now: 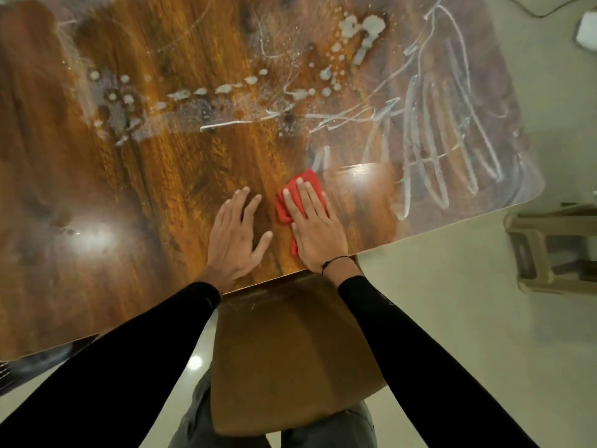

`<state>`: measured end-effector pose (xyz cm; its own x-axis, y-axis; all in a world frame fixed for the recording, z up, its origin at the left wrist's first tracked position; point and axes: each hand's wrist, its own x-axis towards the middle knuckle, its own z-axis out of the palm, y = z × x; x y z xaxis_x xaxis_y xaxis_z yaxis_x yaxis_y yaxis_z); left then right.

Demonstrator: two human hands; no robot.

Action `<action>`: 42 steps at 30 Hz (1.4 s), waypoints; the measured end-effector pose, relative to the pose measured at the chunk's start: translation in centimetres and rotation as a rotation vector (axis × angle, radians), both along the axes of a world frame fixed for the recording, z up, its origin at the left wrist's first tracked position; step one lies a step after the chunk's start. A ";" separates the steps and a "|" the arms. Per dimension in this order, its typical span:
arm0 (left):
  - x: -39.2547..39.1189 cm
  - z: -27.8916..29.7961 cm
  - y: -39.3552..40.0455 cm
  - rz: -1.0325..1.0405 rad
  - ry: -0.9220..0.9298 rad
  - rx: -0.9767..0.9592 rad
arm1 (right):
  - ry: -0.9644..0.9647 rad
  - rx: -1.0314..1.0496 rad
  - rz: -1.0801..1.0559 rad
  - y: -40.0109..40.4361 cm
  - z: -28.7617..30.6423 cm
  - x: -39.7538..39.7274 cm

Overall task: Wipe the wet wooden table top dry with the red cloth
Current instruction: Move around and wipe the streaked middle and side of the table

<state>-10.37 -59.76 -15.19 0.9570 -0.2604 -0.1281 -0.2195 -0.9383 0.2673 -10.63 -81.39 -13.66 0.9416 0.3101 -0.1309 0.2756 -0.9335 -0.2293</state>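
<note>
The glossy brown wooden table top (181, 163) fills most of the view. Water drops and puddles (226, 88) lie across its middle and far part, and wet streaks (429, 150) cover its right side. A small red cloth (302, 185) lies near the front edge. My right hand (315, 227) presses flat on the cloth, covering most of it. My left hand (237, 236) rests flat on the bare wood just left of the cloth, fingers spread, holding nothing.
A brown wooden chair seat (284, 350) sits below the table's front edge, between my arms. A beige plastic stool (546, 250) stands on the pale floor at the right. A white object (586, 30) lies at the far right top.
</note>
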 end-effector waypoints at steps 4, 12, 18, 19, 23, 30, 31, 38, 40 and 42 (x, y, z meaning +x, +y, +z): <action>1.4 -0.8 -4.1 0.057 0.001 -0.002 | 0.010 -0.069 0.002 -7.6 -0.5 0.1; 1.2 -1.5 -3.9 0.088 -0.013 -0.011 | 0.038 -0.087 -0.543 -14.5 -0.2 6.4; 1.2 -1.7 -3.9 0.083 -0.027 0.000 | -0.072 -0.058 -0.363 -5.4 -1.0 9.5; 1.2 -1.7 -3.8 0.085 -0.029 0.001 | -0.074 -0.043 -0.274 -3.6 -0.9 9.1; 1.2 -1.7 -3.8 0.077 -0.037 -0.010 | -0.052 -0.058 -0.015 -3.4 -0.9 4.1; 1.3 -2.3 -3.8 0.089 -0.042 0.012 | -0.044 -0.143 -0.459 -7.0 -1.3 8.7; 1.3 -2.3 -3.7 0.087 -0.043 0.006 | -0.064 -0.124 -0.461 -5.9 -1.4 10.0; 1.2 -1.7 -3.7 0.075 -0.026 0.002 | -0.043 -0.065 0.127 -2.0 -1.0 9.4; 1.2 -1.7 -3.7 0.082 -0.020 0.011 | -0.038 -0.060 0.243 -5.0 -1.0 7.9; 1.3 -1.9 -3.8 0.090 -0.017 0.017 | -0.025 -0.090 0.172 -8.4 -0.8 8.0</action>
<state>-9.06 -63.53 -17.05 0.9785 -0.1711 -0.1149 -0.1385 -0.9588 0.2482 -2.58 -89.79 -14.48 0.8790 0.4550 -0.1423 0.4375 -0.8885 -0.1385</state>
